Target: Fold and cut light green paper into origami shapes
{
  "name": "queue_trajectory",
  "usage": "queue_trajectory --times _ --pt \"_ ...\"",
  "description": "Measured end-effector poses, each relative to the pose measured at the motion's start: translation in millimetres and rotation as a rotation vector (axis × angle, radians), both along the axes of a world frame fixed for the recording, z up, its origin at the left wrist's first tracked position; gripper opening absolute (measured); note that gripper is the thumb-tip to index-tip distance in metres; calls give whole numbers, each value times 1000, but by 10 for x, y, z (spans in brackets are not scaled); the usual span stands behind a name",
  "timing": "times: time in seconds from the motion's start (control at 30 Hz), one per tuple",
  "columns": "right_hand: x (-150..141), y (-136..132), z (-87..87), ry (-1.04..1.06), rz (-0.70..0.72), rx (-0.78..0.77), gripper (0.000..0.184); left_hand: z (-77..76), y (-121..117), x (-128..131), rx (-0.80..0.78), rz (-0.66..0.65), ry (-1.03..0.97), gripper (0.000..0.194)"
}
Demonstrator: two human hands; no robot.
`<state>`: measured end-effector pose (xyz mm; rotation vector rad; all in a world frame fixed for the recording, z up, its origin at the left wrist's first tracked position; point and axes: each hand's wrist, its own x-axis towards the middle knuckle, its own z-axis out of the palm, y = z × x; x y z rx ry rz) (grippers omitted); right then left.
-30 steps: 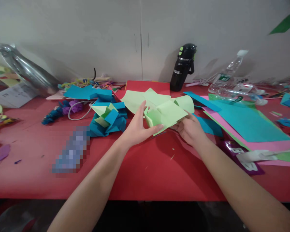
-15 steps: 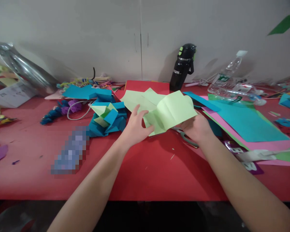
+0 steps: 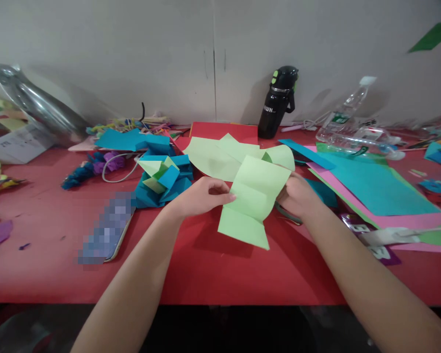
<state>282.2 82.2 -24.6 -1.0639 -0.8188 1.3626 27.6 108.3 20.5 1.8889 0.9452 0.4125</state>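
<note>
A creased, light green sheet of paper (image 3: 255,196) is held above the red table between my two hands. My left hand (image 3: 208,196) pinches its left edge between thumb and fingers. At the upper right edge, my right hand (image 3: 297,193) is closed on the same sheet, its fingertips partly hidden behind the paper. Scissors (image 3: 289,214) lie under my right hand, with only part of a handle showing. Behind the held sheet are more light green paper pieces (image 3: 209,157). Left of my left hand sits a folded blue and green paper shape (image 3: 163,181).
A black bottle (image 3: 275,105) stands at the back, with clear plastic bottles (image 3: 347,115) to its right. Blue, pink and green sheets (image 3: 382,189) are stacked on the right. A blurred-out flat object (image 3: 108,230) lies left on the red table (image 3: 213,279). A silver vessel (image 3: 46,105) leans behind.
The light green sheet has turned so that its lower flap hangs toward me. My left hand has gone from spread fingers to a pinch on its edge and moved slightly lower.
</note>
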Motion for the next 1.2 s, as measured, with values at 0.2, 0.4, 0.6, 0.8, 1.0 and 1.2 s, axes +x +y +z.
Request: queue_trajectory --times 0.2,0.4,0.6,0.8,1.0,1.2 --pt "-40 -16 17 33 5 -28 24 -118 -30 169 -92 209 -194 38" --pt "-129 -56 116 120 178 -3 46 -199 -5 230 7 327 -292 24" --pt "-214 -112 89 2 122 -2 26 -204 -2 219 -89 278 -379 25" --pt "-206 -81 -29 -73 97 85 24 -201 -27 236 -62 310 -382 35" --pt "-215 -85 -30 -58 116 135 28 -202 -5 225 -54 329 -364 33" --pt "-211 -93 -12 -28 117 107 27 -196 -22 227 -123 305 -408 34"
